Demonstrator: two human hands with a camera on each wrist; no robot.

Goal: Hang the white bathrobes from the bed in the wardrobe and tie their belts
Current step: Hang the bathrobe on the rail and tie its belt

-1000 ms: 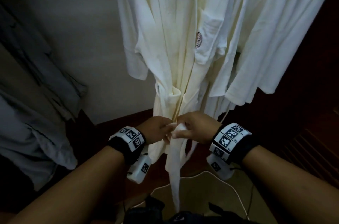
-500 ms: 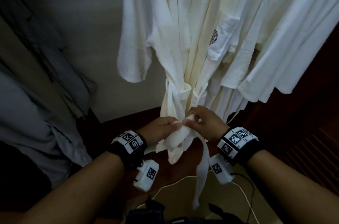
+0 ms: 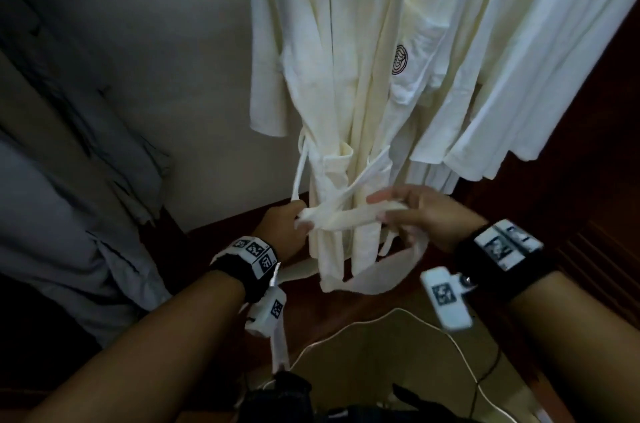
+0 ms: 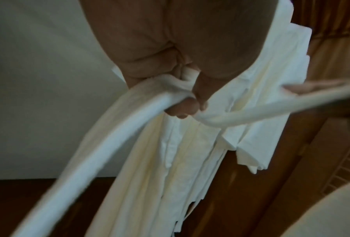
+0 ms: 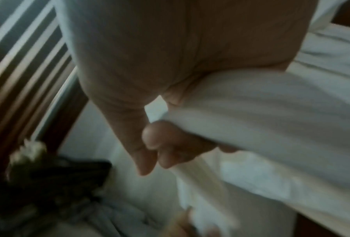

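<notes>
A white bathrobe with a round crest on its pocket hangs in the wardrobe, and a second white robe hangs right of it. The front robe's white belt is stretched level between my hands below its waist. My left hand grips one part of the belt in its curled fingers, with a tail falling past my left wrist. My right hand pinches the other part between thumb and fingers, and a loop of belt sags under it.
Grey garments hang at the left against a pale wall. Dark wooden wardrobe panels stand at the right, and the dark wooden floor lies below. A white cable runs across the bottom.
My hands, close together on the belt a second ago, have drawn apart, pulling the belt out level. A loop now sags below my right hand, and the view has shifted left.
</notes>
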